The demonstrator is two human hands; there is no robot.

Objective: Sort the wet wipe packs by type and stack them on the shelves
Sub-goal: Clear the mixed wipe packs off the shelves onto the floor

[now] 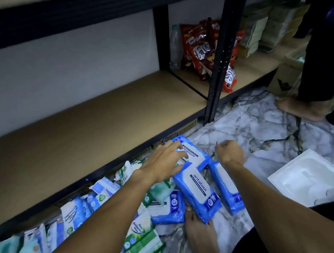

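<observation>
Several blue Antabax wipe packs lie on the marble floor in front of the low shelf (84, 122). My left hand (165, 161) lies with spread fingers on the far blue pack (195, 154). A second blue pack (199, 192) leans against it, with a third blue pack (227, 188) on its right. My right hand (229, 154) hovers beside the far pack, fingers curled, holding nothing. Green packs (142, 243) and pale blue packs (72, 215) are heaped at the left along the shelf's front edge.
The brown shelf board holds nothing on the left; red snack bags (201, 49) and a bottle stand in the right bay past a black upright (217, 66). A white tray (309, 175) lies at right. Another person's bare foot (295, 108) stands nearby. My own foot (201, 237) is under the packs.
</observation>
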